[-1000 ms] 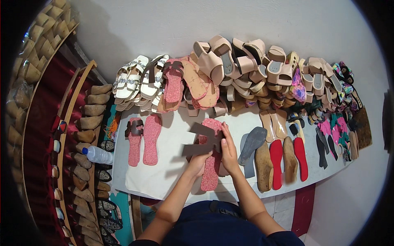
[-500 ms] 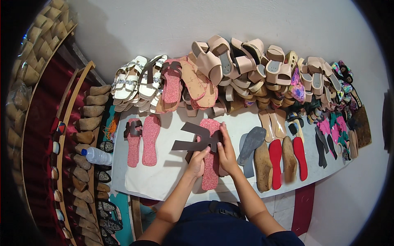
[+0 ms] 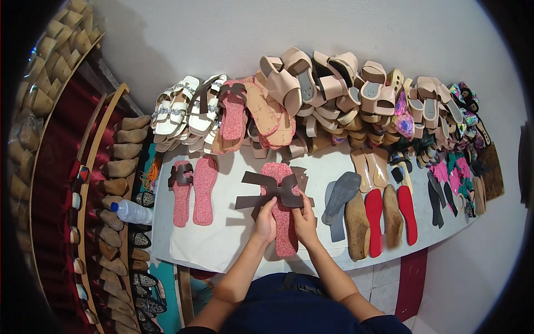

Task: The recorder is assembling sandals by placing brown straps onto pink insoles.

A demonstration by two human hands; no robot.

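Observation:
A dark brown, H-shaped sandal upper (image 3: 271,188) lies across a pink patterned insole (image 3: 286,236) at the table's middle. My left hand (image 3: 266,224) closes on its lower middle edge, thumb on top. Against its right lower edge is my right hand (image 3: 304,222), fingers pinching the brown material. The upper's two left strap ends stick out flat past the insole. More dark brown pieces (image 3: 301,177) show partly beneath and behind the insole. To the left lie a pink insole (image 3: 204,189) and a pink sandal with a brown strap (image 3: 181,195).
Finished sandals (image 3: 300,83) are heaped along the wall. Right of my hands are a grey insole (image 3: 341,195), red insoles (image 3: 374,222) and wooden shoe lasts (image 3: 356,228). A water bottle (image 3: 132,213) lies at the left table edge, by a rack of lasts (image 3: 119,167).
My right hand has moved down from the insole's upper right edge to the upper's lower right edge. The upper now lies flatter and wraps across the insole, its right part showing.

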